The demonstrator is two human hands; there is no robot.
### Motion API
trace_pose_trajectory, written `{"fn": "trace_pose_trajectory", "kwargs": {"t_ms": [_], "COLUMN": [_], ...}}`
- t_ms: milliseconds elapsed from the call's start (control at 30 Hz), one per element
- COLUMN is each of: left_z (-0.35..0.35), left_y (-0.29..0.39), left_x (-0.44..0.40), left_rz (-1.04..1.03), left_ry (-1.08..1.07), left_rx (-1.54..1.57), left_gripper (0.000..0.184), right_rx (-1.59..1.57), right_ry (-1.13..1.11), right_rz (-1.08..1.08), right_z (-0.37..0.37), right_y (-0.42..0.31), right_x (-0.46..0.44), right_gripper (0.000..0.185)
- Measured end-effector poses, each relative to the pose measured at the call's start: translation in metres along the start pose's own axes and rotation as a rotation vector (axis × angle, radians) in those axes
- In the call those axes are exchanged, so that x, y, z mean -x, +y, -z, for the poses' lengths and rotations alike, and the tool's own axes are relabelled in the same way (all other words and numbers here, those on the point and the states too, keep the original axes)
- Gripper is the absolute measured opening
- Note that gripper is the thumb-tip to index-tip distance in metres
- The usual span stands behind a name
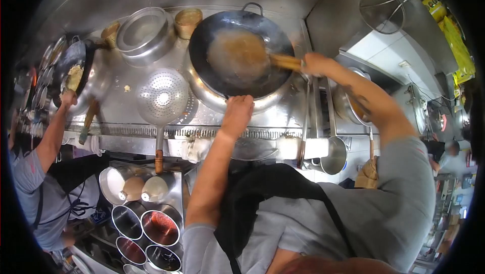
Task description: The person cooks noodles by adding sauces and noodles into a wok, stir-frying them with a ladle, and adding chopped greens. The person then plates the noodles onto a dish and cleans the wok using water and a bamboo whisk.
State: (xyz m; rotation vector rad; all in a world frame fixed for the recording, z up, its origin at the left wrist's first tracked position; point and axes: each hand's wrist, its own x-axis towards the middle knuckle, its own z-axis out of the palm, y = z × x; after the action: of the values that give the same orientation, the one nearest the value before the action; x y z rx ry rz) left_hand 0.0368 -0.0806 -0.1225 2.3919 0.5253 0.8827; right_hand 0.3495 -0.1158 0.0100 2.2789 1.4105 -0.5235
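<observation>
A large black wok (202, 54) sits on the stove, with a blurred brown bamboo brush (283, 62) inside it. My right hand (316, 65) is closed round the brush's handle at the wok's right side. Brownish liquid or spray (237, 52) blurs the middle of the wok. At the wok's near edge, my left hand (239, 112) has its fingers pressed together on the rim or its handle; the exact grip is partly hidden. Left of it, a perforated metal ladle (162, 96) lies on the steel stove top.
A co-worker's hand (68, 98) is at another wok (81, 57) with yellowish food at the far left. A metal pot (144, 34) and a small basket (188, 19) stand behind the ladle. Sauce containers (160, 227) are below left; a strainer (382, 11) hangs upper right.
</observation>
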Motion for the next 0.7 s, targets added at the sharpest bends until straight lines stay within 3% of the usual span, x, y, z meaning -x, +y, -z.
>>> {"fn": "trace_pose_trajectory", "kwargs": {"t_ms": [67,133,167,267,400,433,567,600,633,700], "left_z": [0.001,0.006,0.005,0.005,0.006,0.006,0.008,0.009,0.009,0.007], "left_y": [-0.003,-0.007,-0.005,-0.005,-0.004,-0.005,-0.006,-0.009,-0.009,-0.01], "left_x": [-0.002,-0.006,-0.002,-0.001,-0.003,-0.007,-0.002,-0.003,-0.002,-0.003], "left_rz": [0.002,-0.008,-0.012,-0.012,0.012,0.015,0.024,0.023,0.022,0.016], "left_ry": [-0.007,0.019,0.014,0.015,-0.003,-0.004,-0.005,0.0,-0.004,-0.002], "left_rx": [0.002,-0.024,-0.028,-0.003,-0.014,-0.014,0.017,0.011,0.011,0.015], "left_gripper": [0.008,0.008,0.008,0.008,0.009,0.009,0.009,0.009,0.009,0.009], "right_rx": [-0.024,0.0,-0.044,0.074,0.149,0.147,-0.099,-0.122,-0.328,-0.334], "right_ry": [0.136,0.32,0.104,0.264,0.245,0.345,0.344,0.56,0.337,0.435], "right_rz": [0.009,0.232,0.121,-0.008,0.11,0.1,0.04,0.171,0.198,0.351], "right_z": [-0.007,-0.047,-0.014,-0.019,-0.028,-0.022,0.026,0.017,0.026,0.004], "right_y": [-0.015,-0.007,-0.016,0.003,0.014,0.017,-0.053,-0.072,-0.098,-0.14], "right_x": [-0.001,-0.007,0.019,-0.004,-0.019,-0.038,-0.112,-0.131,-0.119,-0.132], "right_gripper": [0.04,0.037,0.038,0.038,0.036,0.038,0.035,0.035,0.037,0.036]}}
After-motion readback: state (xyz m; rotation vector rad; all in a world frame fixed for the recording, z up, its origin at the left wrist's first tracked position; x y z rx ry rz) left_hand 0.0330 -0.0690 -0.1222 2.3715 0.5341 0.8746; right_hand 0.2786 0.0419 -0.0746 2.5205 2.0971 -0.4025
